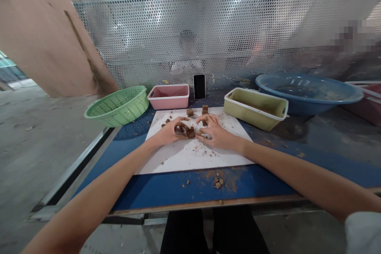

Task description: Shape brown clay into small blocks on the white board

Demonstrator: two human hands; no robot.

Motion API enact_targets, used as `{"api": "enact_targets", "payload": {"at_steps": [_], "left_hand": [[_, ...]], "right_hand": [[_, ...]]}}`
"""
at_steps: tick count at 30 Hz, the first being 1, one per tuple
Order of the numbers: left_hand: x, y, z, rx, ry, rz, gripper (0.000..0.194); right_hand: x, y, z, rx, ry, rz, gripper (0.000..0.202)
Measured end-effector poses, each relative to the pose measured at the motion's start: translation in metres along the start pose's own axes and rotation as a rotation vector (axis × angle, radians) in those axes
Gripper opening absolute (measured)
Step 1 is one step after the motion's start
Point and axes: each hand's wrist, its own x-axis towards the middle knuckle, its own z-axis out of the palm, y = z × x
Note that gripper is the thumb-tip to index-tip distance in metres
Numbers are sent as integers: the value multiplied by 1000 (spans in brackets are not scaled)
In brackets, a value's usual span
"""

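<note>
My left hand (172, 132) is curled over the white board, its thumb and fingertips round a small dark brown earthy block (190, 132). Facing it, my right hand (214, 133) has its fingers bent close to the right side of the same block. Something small and greyish shows under the right fingers, too indistinct to name. Behind the hands, two more brown blocks stand on the board: one block (189, 112) at the middle and a taller block (205, 109) to its right. Smaller brown bits lie left of my left hand.
The white board (178, 162) rests on a blue table (143, 192). Crumbs (218, 182) lie near the front edge. Behind are a green basket (119, 107), pink bin (169, 98), upright phone (199, 87), yellow-green bin (254, 111), blue basin (309, 97) and perforated metal screen (226, 27).
</note>
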Motion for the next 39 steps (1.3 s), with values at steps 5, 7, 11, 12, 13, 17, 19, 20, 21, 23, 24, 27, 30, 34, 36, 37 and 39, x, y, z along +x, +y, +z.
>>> {"api": "enact_targets", "payload": {"at_steps": [5,7,11,12,13,17,19,20,21,23,24,27,30,34,36,37,39], "left_hand": [[2,-2,1,-6,7,-17,77],[3,-2,3,-12,23,-33,76],[5,0,4,-23,37,-57,78],[5,0,4,-24,32,-53,79],[5,1,4,-25,23,-44,79],[3,2,3,-36,14,-21,77],[2,3,2,-39,17,-22,77],[1,3,2,-34,15,-21,77],[1,4,2,-27,9,-18,77],[0,6,0,-25,-21,-5,77],[-1,8,0,-26,-36,8,77],[-2,10,-4,8,-25,61,71],[-1,10,-8,99,53,55,48],[-1,8,-9,143,47,10,29],[-1,9,-8,134,44,13,31],[-1,10,-7,128,46,17,33],[-1,12,-6,126,48,21,39]], "right_hand": [[3,3,4,-4,-62,3,32],[3,4,5,10,-64,-5,34],[3,3,6,17,-56,-17,33],[3,3,5,12,-42,-12,33],[2,3,4,9,-19,-2,32],[0,2,0,4,21,-26,28],[-1,3,-1,-14,-8,-82,28],[-2,4,-1,-23,-12,-104,30],[-2,4,-1,-29,2,-116,32],[-2,4,-1,-28,48,-122,33],[-2,4,-1,-28,58,-122,33],[-2,2,-3,-39,6,-121,33],[-2,2,-4,-47,-33,-122,35],[-3,3,-4,-48,8,-85,34],[-2,1,-1,-53,27,-22,28],[0,-1,1,-59,39,24,28],[4,-7,8,-89,69,132,38]]}}
